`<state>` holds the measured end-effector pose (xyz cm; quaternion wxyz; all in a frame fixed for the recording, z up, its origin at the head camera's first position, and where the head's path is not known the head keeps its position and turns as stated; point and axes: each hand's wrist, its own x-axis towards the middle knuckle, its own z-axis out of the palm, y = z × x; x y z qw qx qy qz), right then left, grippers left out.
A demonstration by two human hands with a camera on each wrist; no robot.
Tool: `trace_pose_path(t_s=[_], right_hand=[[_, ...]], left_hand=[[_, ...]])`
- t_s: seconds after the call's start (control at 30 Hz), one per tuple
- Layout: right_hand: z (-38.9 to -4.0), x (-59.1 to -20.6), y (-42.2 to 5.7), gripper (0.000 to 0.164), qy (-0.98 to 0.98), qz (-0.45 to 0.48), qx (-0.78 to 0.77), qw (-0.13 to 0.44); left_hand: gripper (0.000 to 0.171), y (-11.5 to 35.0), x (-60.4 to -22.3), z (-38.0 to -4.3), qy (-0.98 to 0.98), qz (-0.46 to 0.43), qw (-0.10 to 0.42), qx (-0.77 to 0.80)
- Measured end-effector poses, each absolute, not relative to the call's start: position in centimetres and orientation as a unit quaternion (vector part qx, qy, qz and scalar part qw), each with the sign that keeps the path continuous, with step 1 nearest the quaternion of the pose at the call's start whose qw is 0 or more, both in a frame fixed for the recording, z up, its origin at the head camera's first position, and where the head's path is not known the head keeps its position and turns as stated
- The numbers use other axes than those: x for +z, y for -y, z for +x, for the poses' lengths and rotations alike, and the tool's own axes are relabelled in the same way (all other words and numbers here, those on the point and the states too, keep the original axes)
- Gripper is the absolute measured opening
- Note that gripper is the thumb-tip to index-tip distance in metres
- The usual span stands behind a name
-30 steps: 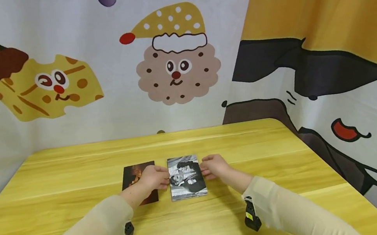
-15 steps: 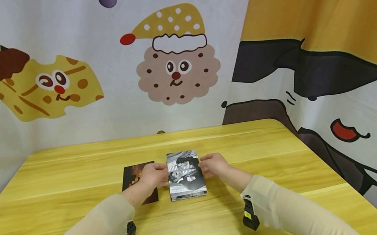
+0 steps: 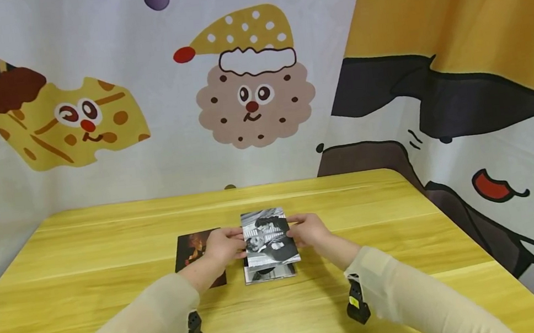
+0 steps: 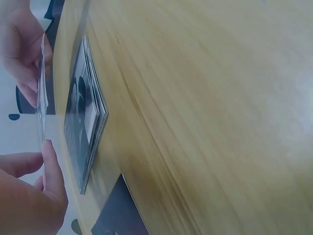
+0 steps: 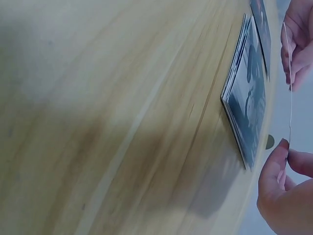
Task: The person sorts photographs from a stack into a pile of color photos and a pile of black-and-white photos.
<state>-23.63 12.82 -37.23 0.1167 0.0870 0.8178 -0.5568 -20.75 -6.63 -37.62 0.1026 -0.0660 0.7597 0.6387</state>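
Both hands hold a black-and-white photo print (image 3: 270, 238) raised above the table. My left hand (image 3: 224, 246) pinches its left edge, and my right hand (image 3: 308, 229) pinches the right edge. Seen edge-on in the left wrist view, the held print (image 4: 42, 88) looks thin and hangs apart from what lies below. Beneath it rests a stack of prints (image 5: 248, 93) with another black-and-white picture on top; in the head view only the near strip of that stack (image 3: 270, 273) shows. A dark print with orange tones (image 3: 186, 249) lies flat to the left, partly hidden by my left hand.
The wooden table (image 3: 105, 236) has a light yellow grain and surrounds the prints on every side. A cartoon-printed curtain (image 3: 172, 167) hangs behind it and along the right side. Each wrist carries a small black device (image 3: 357, 302).
The black-and-white print has been lifted off the stack by both hands and shifted away from me and slightly right, uncovering the stack's near part. The dark print has stayed put.
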Motion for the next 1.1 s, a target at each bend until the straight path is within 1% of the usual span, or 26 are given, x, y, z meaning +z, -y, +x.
trace_pose_path(t_s=[0.57, 0.93, 1.1], right_hand=[[-23.5, -36.4, -14.8, 0.043, -0.832, 0.08, -0.539, 0.107], [-23.9, -36.0, -16.9, 0.044, -0.835, 0.092, -0.531, 0.108], [-24.0, -36.0, -18.1, 0.044, -0.843, 0.092, -0.518, 0.112]], left_hand=[[0.041, 4.9, -37.5, -21.1, -0.751, -0.066, 0.104, 0.648], [0.041, 2.4, -37.4, -21.8, -0.742, -0.077, 0.09, 0.659], [0.04, 1.3, -37.3, -22.0, -0.742, -0.075, 0.094, 0.66]])
